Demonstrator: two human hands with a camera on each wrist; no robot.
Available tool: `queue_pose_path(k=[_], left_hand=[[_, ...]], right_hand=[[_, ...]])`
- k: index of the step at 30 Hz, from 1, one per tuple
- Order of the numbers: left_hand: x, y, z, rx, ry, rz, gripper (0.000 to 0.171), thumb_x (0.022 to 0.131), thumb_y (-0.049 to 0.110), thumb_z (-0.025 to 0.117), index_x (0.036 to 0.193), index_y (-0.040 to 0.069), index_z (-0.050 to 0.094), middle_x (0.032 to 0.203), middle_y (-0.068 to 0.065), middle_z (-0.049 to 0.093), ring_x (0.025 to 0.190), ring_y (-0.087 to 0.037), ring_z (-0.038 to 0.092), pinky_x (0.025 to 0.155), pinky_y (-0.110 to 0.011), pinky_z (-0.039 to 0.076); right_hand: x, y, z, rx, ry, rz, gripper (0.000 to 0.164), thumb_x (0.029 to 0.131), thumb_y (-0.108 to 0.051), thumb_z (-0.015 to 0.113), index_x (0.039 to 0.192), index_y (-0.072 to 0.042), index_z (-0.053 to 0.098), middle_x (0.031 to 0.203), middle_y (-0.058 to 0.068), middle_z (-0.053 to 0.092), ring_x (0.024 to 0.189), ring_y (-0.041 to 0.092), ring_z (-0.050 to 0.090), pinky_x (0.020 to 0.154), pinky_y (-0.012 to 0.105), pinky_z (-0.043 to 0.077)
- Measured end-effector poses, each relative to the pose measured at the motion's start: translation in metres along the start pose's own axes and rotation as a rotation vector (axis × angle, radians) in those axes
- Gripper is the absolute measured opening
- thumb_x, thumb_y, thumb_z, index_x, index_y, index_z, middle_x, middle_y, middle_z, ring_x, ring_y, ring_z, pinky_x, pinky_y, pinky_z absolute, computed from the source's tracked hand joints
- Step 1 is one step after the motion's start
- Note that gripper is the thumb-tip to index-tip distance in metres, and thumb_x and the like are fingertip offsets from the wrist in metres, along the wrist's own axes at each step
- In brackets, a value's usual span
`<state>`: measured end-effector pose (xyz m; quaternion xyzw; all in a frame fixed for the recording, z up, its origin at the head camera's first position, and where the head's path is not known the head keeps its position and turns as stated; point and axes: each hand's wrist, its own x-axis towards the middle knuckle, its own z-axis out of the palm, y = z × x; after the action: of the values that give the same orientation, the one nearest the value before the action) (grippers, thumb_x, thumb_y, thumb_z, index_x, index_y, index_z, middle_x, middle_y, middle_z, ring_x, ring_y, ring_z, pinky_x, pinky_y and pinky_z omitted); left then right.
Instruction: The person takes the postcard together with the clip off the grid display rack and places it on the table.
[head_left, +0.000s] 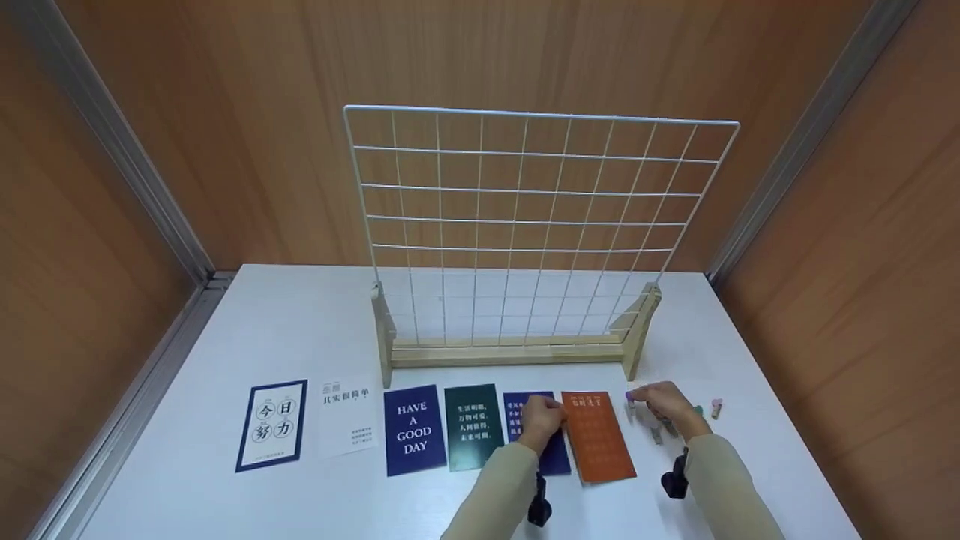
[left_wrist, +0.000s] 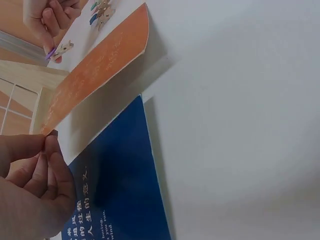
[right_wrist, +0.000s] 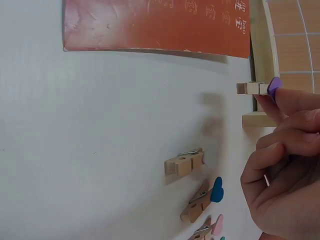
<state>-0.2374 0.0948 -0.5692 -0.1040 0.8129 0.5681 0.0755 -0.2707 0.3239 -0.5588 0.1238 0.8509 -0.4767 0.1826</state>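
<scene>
My left hand (head_left: 541,421) pinches the upper left corner of an orange card (head_left: 598,439), which is tilted up off the white table in the left wrist view. Below that hand lies a dark blue card (left_wrist: 125,175) with white writing, partly hidden by it. To the right of the orange card, my right hand (head_left: 666,403) pinches a small wooden clothespin (right_wrist: 252,88) with a purple heart (right_wrist: 273,89) between thumb and index finger. Several more clothespins lie under and beside the right hand, among them one with a blue heart (right_wrist: 217,190) and one with a pink heart (head_left: 717,405).
A white wire grid (head_left: 525,191) stands upright in a wooden base (head_left: 510,354) behind the cards. Left of my hands lie a green card (head_left: 474,427), a blue card (head_left: 415,431), a white card (head_left: 349,420) and a blue-bordered card (head_left: 272,425). Wooden walls enclose the table.
</scene>
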Motion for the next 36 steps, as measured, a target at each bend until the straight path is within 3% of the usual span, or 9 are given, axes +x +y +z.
queue_pose_path(k=[5,16,21,24,30,36], left_hand=[[-0.004,0.002,0.002,-0.029,-0.005,-0.055,0.006,0.071,-0.001,0.062,0.077,-0.002,0.066,0.066,-0.005,0.059,0.060,-0.016,0.055,0.053,-0.026,0.046],[-0.007,0.005,0.001,-0.051,-0.027,-0.087,0.010,0.073,-0.001,0.058,0.081,-0.004,0.065,0.064,-0.005,0.057,0.056,-0.015,0.055,0.050,-0.025,0.045],[-0.008,0.004,-0.001,-0.019,-0.015,-0.057,0.008,0.073,-0.002,0.057,0.070,-0.002,0.064,0.054,-0.003,0.054,0.049,-0.013,0.050,0.045,-0.023,0.042],[-0.005,0.003,-0.004,-0.018,-0.022,-0.038,0.010,0.073,-0.001,0.056,0.066,0.000,0.063,0.050,-0.001,0.052,0.045,-0.012,0.048,0.043,-0.023,0.039],[0.001,0.002,-0.016,-0.030,-0.018,-0.010,0.009,0.078,0.005,0.056,0.078,-0.001,0.063,0.056,-0.002,0.054,0.050,-0.013,0.052,0.044,-0.024,0.041],[0.004,0.005,-0.034,-0.051,-0.022,0.009,0.014,0.081,0.012,0.056,0.088,0.001,0.063,0.067,-0.002,0.057,0.060,-0.012,0.055,0.054,-0.028,0.046]], right_hand=[[-0.001,0.002,0.005,-0.016,0.012,0.044,0.028,0.080,-0.020,0.059,0.098,0.000,0.065,0.047,-0.004,0.035,0.040,0.007,0.028,0.039,0.021,0.025],[-0.003,0.008,0.013,0.022,0.015,0.045,0.015,0.077,-0.011,0.059,0.083,0.001,0.066,0.047,-0.005,0.035,0.039,0.007,0.029,0.039,0.021,0.027],[-0.001,0.010,0.014,-0.007,0.039,0.021,0.013,0.078,-0.013,0.060,0.071,-0.002,0.062,0.045,-0.006,0.033,0.038,0.005,0.028,0.038,0.019,0.026],[-0.001,0.012,0.013,-0.010,0.045,0.008,0.016,0.079,-0.013,0.060,0.079,0.002,0.065,0.045,-0.006,0.035,0.039,0.005,0.030,0.039,0.019,0.027],[-0.004,0.013,0.010,0.013,0.051,0.004,0.028,0.080,-0.010,0.056,0.096,0.012,0.060,0.050,-0.004,0.039,0.042,0.006,0.033,0.042,0.020,0.029],[-0.006,0.012,0.006,-0.050,0.054,0.045,0.033,0.083,-0.015,0.054,0.105,0.009,0.058,0.057,-0.002,0.044,0.045,0.007,0.036,0.043,0.021,0.032]])
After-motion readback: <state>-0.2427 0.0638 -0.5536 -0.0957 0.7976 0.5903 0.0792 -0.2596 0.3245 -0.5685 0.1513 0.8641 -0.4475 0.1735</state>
